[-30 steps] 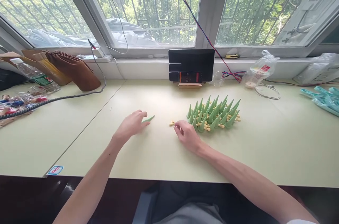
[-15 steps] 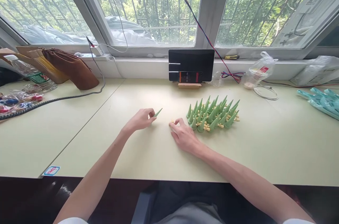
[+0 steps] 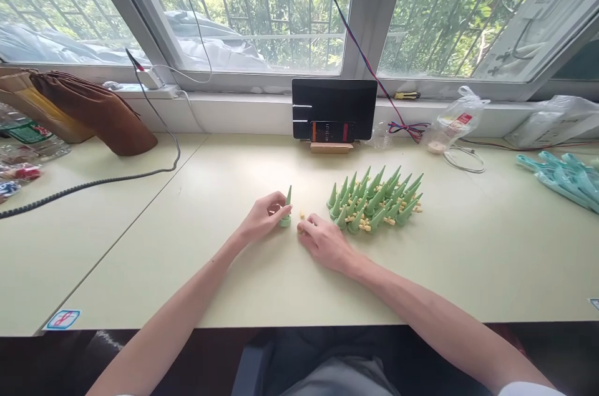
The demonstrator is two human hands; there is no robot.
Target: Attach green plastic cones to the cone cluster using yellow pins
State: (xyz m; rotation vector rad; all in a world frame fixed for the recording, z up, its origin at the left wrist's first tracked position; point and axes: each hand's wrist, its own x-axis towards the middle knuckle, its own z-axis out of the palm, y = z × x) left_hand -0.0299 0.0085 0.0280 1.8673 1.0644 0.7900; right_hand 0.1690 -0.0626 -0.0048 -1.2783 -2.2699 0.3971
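My left hand (image 3: 266, 219) is closed around a green pointed cone (image 3: 289, 198), which stands upright with its wider round base near the table. Just to the right, my right hand (image 3: 322, 240) has its fingertips pinched together low over the tabletop, on a small pale-yellow piece (image 3: 302, 214) that shows at the fingers; most of it is hidden. A narrow gap separates the two hands. Beyond my right hand stands a dense cluster of similar green cones (image 3: 374, 199), points up, with pale-yellow pieces sticking out among them.
At the back, a black tablet (image 3: 334, 103) and a phone (image 3: 332, 131) showing a timer lean on a small stand. Brown pouch (image 3: 107, 115) and dark cable (image 3: 107, 180) lie left. A plastic bag (image 3: 452, 125) and teal plastic parts (image 3: 568, 178) are at right.
My left hand has moved right, and the cone in it has turned from slanted to upright. My right hand has shifted slightly, its fingertips drawn closer together. The head view has tilted a little.
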